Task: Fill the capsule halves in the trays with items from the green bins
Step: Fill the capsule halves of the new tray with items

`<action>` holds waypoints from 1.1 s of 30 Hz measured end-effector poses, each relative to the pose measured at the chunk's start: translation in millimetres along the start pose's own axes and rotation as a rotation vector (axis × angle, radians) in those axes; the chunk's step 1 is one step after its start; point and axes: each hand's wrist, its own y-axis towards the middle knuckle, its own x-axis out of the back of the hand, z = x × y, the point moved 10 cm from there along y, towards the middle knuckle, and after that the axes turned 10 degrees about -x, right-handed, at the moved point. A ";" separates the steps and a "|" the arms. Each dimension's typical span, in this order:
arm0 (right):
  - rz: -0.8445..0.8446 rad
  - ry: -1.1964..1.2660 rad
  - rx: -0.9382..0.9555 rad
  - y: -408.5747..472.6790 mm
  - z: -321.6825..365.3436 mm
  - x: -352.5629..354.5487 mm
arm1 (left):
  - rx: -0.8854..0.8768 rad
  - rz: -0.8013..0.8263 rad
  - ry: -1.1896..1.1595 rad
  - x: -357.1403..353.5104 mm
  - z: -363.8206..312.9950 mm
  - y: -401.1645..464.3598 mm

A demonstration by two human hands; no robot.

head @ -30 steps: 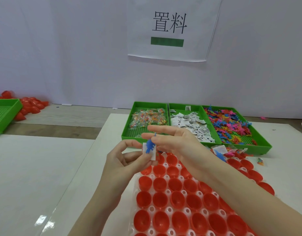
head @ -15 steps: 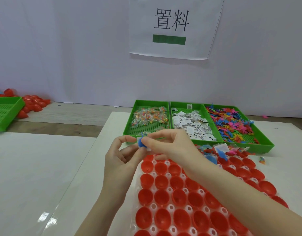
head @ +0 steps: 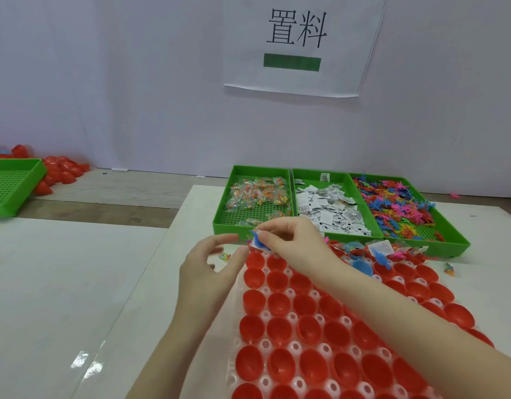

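Capsule halves [head: 280, 326], red, fill our clear tray [head: 264, 345] on the white bench [head: 75, 283] (grey wall [head: 133, 82] behind, paper sign [head: 297, 44]). Right hand [head: 291, 243] pinches a blue toy [head: 258, 241], perhaps with paper; left hand [head: 211, 263] open. Green bins [head: 335, 208] behind.

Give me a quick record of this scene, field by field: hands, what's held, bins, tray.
right hand: pinches a blue toy with a white slip, above the tray's far left corner
left hand: open, beside it, holding nothing
bins: three green, side by side: packets, white slips, coloured toys
tray: red capsule halves, near ones empty; some far ones hold items
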 end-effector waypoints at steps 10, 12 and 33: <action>0.163 -0.636 0.215 -5.6 -3.0 -33.7 | 0.280 0.356 0.170 -23.0 41.5 -11.5; 0.160 -0.707 0.247 -7.6 -1.2 -36.2 | 0.266 0.358 0.178 -23.4 41.0 -11.1; 0.278 -0.883 0.340 -15.8 16.8 -48.5 | 0.163 0.256 0.172 -13.4 34.3 -3.0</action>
